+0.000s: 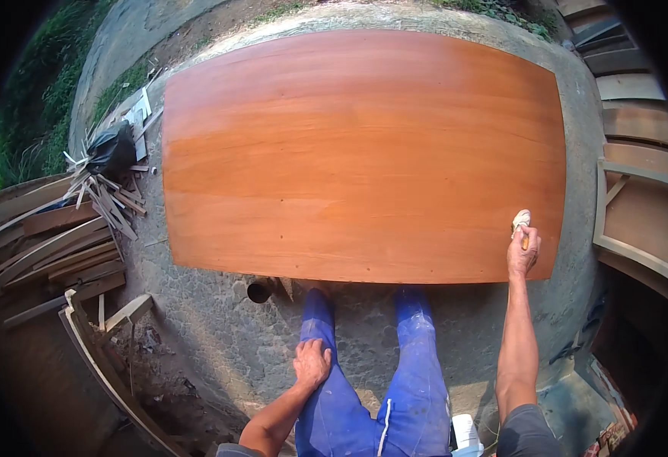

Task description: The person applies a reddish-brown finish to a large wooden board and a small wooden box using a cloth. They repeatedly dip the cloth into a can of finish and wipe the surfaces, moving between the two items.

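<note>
My right grip (522, 254) wraps the brush (522, 218); my left grip (312, 362) lies loose, empty. The panel (349, 167) looks coated throughout; what's left, I can't tell.

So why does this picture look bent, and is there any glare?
Head view: the fisheye lens bows the edges of the large orange-brown wooden board outward; also there, a pale sheen washes its far part, and the picture's corners go black.

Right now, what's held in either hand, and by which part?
Right hand: a white-headed, brush-like tool, held by its yellow-orange handle. Left hand: nothing visible, lying on the blue trouser leg.
</note>
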Motion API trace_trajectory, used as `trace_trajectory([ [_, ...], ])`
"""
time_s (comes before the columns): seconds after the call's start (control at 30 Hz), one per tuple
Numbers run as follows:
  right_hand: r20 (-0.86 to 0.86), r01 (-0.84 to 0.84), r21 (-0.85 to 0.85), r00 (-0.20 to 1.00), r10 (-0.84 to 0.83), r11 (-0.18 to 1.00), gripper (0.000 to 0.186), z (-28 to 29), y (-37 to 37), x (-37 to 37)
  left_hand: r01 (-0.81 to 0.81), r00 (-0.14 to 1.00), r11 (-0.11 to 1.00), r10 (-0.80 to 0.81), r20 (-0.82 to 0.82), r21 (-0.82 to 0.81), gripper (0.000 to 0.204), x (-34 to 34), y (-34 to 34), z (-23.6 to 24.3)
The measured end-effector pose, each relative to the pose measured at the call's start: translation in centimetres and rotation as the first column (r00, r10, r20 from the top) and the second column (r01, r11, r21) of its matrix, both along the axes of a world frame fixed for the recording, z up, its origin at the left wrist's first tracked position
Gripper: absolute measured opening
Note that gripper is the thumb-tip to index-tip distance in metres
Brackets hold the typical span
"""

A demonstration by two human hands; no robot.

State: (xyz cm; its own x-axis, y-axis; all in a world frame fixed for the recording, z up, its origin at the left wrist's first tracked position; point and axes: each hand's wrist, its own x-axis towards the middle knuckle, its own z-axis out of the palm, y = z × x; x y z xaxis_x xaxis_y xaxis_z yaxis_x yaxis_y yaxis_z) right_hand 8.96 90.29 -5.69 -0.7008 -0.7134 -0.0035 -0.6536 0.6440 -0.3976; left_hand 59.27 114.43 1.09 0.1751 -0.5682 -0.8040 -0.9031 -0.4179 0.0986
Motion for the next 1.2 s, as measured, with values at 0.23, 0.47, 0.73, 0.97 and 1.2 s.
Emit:
trace_trajectory([
  [0.23,0.216,-0.210,-0.092,0.950,0.226,0.973,0.015,0.3,-2.0,34.7,-0.152,0.983,0.986,0.143,-0.118,-0.074,0.042,5.9,-0.1,0.9],
  [0.47,0.331,-0.372,-0.114,0.860,0.388,0.921,0.017,-0.1,-4.4,59.7,-0.354,0.921,0.928,0.325,-0.216,-0.115,0.042,11.0,-0.2,0.3],
  [0.73,0.458,-0.519,-0.159,0.715,0.528,0.840,0.019,0.4,-6.2,82.4,-0.423,0.869,0.886,0.336,-0.363,-0.192,0.040,14.3,4.3,-4.7],
  [0.97,0.527,-0.622,-0.213,0.577,0.625,0.754,0.018,0.0,-6.4,93.5,-0.729,0.630,0.680,0.617,-0.472,-0.083,0.041,16.2,2.5,-2.0],
  [1.2,0.916,-0.165,-0.363,0.121,0.384,0.917,0.014,-1.1,-8.8,94.9,-0.490,0.851,0.862,0.442,-0.283,-0.130,0.036,18.3,0.1,-0.1],
])
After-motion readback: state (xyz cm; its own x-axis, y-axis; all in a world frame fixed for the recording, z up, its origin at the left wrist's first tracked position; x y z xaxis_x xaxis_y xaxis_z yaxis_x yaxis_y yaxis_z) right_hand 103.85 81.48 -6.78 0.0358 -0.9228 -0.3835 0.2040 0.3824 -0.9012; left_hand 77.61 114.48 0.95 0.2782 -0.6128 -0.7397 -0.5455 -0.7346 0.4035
